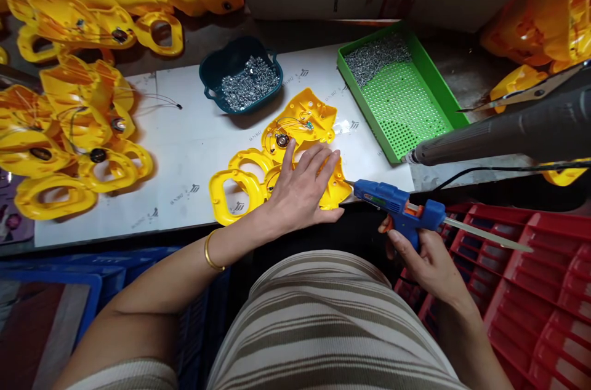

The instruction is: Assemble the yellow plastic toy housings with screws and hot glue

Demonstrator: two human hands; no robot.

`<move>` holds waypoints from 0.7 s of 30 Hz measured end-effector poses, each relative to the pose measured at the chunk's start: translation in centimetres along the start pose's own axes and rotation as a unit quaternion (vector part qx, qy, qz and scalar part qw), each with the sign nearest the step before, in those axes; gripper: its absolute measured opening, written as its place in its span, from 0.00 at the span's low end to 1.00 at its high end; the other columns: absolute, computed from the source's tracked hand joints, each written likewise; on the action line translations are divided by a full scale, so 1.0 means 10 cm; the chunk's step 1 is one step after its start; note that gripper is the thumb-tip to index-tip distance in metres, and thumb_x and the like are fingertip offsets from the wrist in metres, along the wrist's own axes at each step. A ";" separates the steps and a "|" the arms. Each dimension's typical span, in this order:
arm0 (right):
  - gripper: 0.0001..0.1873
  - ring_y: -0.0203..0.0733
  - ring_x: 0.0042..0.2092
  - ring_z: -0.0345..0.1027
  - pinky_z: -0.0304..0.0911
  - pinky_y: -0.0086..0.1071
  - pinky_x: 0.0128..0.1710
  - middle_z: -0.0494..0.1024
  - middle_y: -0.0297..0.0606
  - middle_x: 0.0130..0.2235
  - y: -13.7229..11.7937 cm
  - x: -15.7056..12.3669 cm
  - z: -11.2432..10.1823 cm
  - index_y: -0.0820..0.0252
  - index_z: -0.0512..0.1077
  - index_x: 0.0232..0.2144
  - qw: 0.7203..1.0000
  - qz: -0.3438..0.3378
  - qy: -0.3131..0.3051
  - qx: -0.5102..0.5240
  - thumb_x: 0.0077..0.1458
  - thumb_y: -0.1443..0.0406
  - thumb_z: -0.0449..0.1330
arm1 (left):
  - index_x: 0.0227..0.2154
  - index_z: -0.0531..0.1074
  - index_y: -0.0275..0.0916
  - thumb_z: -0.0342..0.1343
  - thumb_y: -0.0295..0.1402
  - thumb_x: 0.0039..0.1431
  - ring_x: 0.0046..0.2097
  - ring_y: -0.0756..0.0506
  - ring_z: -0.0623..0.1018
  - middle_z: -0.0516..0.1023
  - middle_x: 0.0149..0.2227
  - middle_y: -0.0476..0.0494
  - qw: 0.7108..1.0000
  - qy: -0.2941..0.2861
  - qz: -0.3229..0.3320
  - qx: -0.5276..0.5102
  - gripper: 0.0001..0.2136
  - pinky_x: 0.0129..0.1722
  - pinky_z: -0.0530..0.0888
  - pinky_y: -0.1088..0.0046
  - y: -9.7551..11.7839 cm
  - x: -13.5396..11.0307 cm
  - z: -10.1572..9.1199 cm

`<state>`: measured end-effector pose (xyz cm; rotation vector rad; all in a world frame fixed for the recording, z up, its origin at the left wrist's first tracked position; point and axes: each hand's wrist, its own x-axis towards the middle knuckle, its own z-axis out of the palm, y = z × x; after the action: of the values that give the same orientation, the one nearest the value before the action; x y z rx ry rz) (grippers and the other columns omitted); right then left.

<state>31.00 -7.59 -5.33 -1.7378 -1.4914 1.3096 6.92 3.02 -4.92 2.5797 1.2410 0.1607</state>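
My right hand (425,254) is wrapped around the handle of a blue hot glue gun (388,196), with a long glue stick (489,236) out of its back. The nozzle points left, close to the right edge of a yellow plastic shell half (339,184). Over that shell lies my left hand (305,184), fingers stretched out and thumb apart, hiding much of it. Just behind is a second yellow shell half (298,116) carrying a round speaker (282,140), thin wires and a small green board (309,125). Yellow loop handles (215,199) stick out to the left.
A dark teal basin (215,98) and a green perforated tray (415,101) hold small metal screws. Yellow shells (69,113) are heaped at left. A grey power screwdriver (498,131) juts in from the right. Red crates (521,279) stand below right, blue crates (101,279) below left.
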 end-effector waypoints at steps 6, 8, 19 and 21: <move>0.16 0.35 0.24 0.65 0.62 0.29 0.24 0.73 0.32 0.22 0.03 -0.02 -0.02 0.60 0.71 0.31 1.000 0.005 -0.003 -0.018 0.60 0.53 0.55 | 0.63 0.55 0.29 0.62 0.48 0.49 0.65 0.30 0.58 0.61 0.63 0.27 1.000 -0.007 0.004 -0.014 0.43 0.65 0.36 0.40 -0.01 0.00 0.00; 0.16 0.35 0.24 0.65 0.61 0.29 0.24 0.72 0.32 0.23 0.03 -0.02 -0.02 0.60 0.71 0.32 1.000 0.003 -0.003 -0.025 0.60 0.54 0.55 | 0.63 0.55 0.30 0.62 0.48 0.48 0.65 0.30 0.57 0.61 0.63 0.27 1.000 -0.010 0.004 -0.014 0.43 0.65 0.36 0.40 -0.01 0.00 -0.01; 0.16 0.35 0.24 0.62 0.59 0.30 0.24 0.71 0.32 0.23 -0.02 -0.01 -0.05 0.59 0.70 0.29 0.996 -0.024 0.009 -0.087 0.60 0.53 0.54 | 0.62 0.55 0.28 0.62 0.50 0.48 0.64 0.31 0.59 0.61 0.62 0.27 1.000 -0.002 0.011 0.006 0.44 0.66 0.37 0.41 -0.01 0.00 0.01; 0.15 0.35 0.23 0.61 0.59 0.30 0.24 0.70 0.32 0.22 -0.03 -0.02 -0.05 0.59 0.70 0.29 0.994 -0.032 0.020 -0.099 0.60 0.54 0.54 | 0.62 0.56 0.27 0.62 0.51 0.48 0.64 0.30 0.59 0.61 0.62 0.26 1.000 0.001 0.011 0.009 0.44 0.66 0.37 0.41 -0.01 0.00 0.02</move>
<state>31.30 -7.62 -4.82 -1.8097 -1.6880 1.1201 6.83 3.04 -5.16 2.6095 1.2198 0.1582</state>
